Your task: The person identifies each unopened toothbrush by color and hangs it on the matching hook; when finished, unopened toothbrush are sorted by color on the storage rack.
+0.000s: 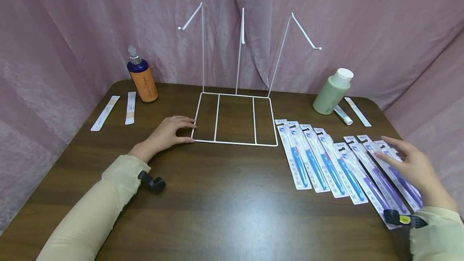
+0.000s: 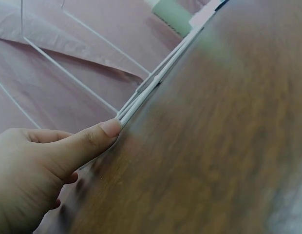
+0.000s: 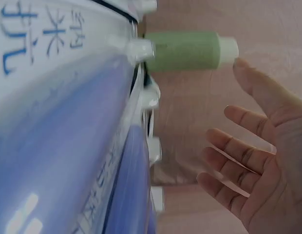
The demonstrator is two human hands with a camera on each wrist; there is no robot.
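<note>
A white wire rack (image 1: 235, 143) with three tall hooks stands on the dark wooden table (image 1: 224, 204). My left hand (image 1: 181, 131) rests at the front-left corner of its base; the thumb (image 2: 100, 134) lies straight against the wire (image 2: 151, 87). To the right lies a row of carded toothbrushes, blue ones (image 1: 311, 160) nearer the rack and purple ones (image 1: 377, 176) further right. My right hand (image 1: 398, 156) hovers over the purple packs with its fingers spread and holds nothing. In the right wrist view the open right hand (image 3: 258, 165) is beside a purple pack (image 3: 63, 122).
An orange and blue pump bottle (image 1: 142, 76) and two flat sachets (image 1: 105, 112) lie at the back left. A green bottle (image 1: 332, 91), a small tube (image 1: 342, 115) and a strip (image 1: 358, 112) sit at the back right. Pink curtain surrounds the table.
</note>
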